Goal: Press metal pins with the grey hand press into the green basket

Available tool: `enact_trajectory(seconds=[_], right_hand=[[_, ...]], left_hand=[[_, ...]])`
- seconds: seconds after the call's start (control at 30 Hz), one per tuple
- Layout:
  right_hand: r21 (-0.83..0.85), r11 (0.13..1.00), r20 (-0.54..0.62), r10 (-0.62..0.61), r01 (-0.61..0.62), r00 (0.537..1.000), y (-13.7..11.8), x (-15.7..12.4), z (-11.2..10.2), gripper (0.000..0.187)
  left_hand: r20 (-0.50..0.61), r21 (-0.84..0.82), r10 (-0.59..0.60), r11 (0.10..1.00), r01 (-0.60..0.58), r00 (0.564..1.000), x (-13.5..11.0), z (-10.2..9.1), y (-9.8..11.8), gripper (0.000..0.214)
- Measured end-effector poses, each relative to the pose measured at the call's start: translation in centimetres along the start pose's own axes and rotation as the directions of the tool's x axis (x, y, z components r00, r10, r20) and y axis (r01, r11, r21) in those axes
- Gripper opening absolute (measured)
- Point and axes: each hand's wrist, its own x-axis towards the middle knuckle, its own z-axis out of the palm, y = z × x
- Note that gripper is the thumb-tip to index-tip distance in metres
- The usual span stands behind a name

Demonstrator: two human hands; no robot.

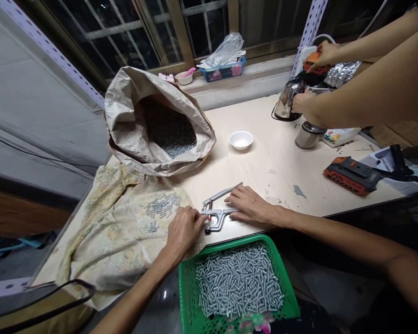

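Snap-fastener pliers [218,218] in silver metal lie on the table, handles apart and pointing right, with a black tip and a red part at the jaw. My right hand [252,204] rests around the handle ends, fingers curled over them. At the jaw, my left hand [186,227] has its fingertips pinched together; whatever they hold is hidden. Left of that hand, a small pile of silvery screws [163,205] lies on a floral cloth [114,241]. Below, a green plastic basket [184,297] holds many similar screws [240,283].
A large open sack [125,106] of metal pieces stands behind. A white bowl [241,140] sits mid-table. At right lie a battery pack [351,175] and a metal canister [310,135]. Another person's arms [372,79] reach over a kettle [287,99] and an orange battery [315,62].
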Motion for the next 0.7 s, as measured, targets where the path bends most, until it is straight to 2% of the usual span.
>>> enact_trajectory(seconds=[0.13, 0.27, 0.3, 0.37, 0.43, 0.47, 0.5, 0.57, 0.6, 0.63, 0.7], right_hand=[[-0.042, 0.999, 0.025, 0.006, -0.005, 1.000, -0.5, 0.6, 1.5, 0.011], [-0.081, 0.997, -0.020, 0.019, -0.021, 1.000, 0.2, 1.1, 2.5, 0.013], [-0.078, 0.997, -0.032, 0.027, -0.029, 0.999, 0.6, 1.1, 2.5, 0.013], [-0.062, 0.997, -0.049, 0.043, -0.046, 0.998, 1.3, 1.0, 2.3, 0.015], [-0.029, 0.998, -0.063, 0.058, -0.060, 0.996, 1.9, 0.8, 2.1, 0.015], [-0.009, 0.998, -0.069, 0.065, -0.065, 0.996, 2.2, 0.7, 2.0, 0.015], [0.011, 0.997, -0.070, 0.072, -0.071, 0.995, 2.3, 0.6, 1.9, 0.015], [0.040, 0.996, -0.075, 0.079, -0.077, 0.994, 2.5, 0.4, 1.9, 0.017], [0.048, 0.996, -0.080, 0.081, -0.077, 0.994, 2.5, 0.4, 2.0, 0.017], [0.052, 0.996, -0.088, 0.080, -0.075, 0.993, 2.5, 0.3, 2.1, 0.018], [0.056, 0.996, -0.108, 0.078, -0.072, 0.991, 2.4, 0.2, 2.4, 0.018]], left_hand=[[0.165, -0.030, -0.141, 0.989, 0.148, 0.976, 0.2, 1.2, 1.0, 0.033], [0.346, -0.123, -0.148, 0.972, 0.201, 0.927, 2.1, 1.4, 0.6, 0.029], [0.339, -0.120, -0.151, 0.972, 0.202, 0.929, 2.3, 1.2, 0.3, 0.027], [0.237, -0.070, -0.168, 0.979, 0.190, 0.957, 1.7, 0.7, 0.0, 0.021], [0.110, -0.041, -0.123, 0.991, 0.128, 0.986, -0.3, -0.1, 0.2, 0.021], [0.085, -0.059, -0.064, 0.996, 0.069, 0.994, -1.6, -0.4, 0.6, 0.022], [0.094, -0.104, 0.017, 0.995, -0.007, 0.995, -3.0, -0.8, 1.0, 0.023], [0.165, -0.217, 0.182, 0.965, -0.145, 0.969, -5.4, -1.3, 1.6, 0.024], [0.182, -0.241, 0.225, 0.954, -0.178, 0.957, -6.2, -1.6, 1.5, 0.024], [0.168, -0.223, 0.215, 0.959, -0.176, 0.962, -6.5, -1.8, 1.0, 0.024], [0.059, -0.089, 0.072, 0.994, -0.067, 0.996, -5.9, -2.1, -1.2, 0.025]])
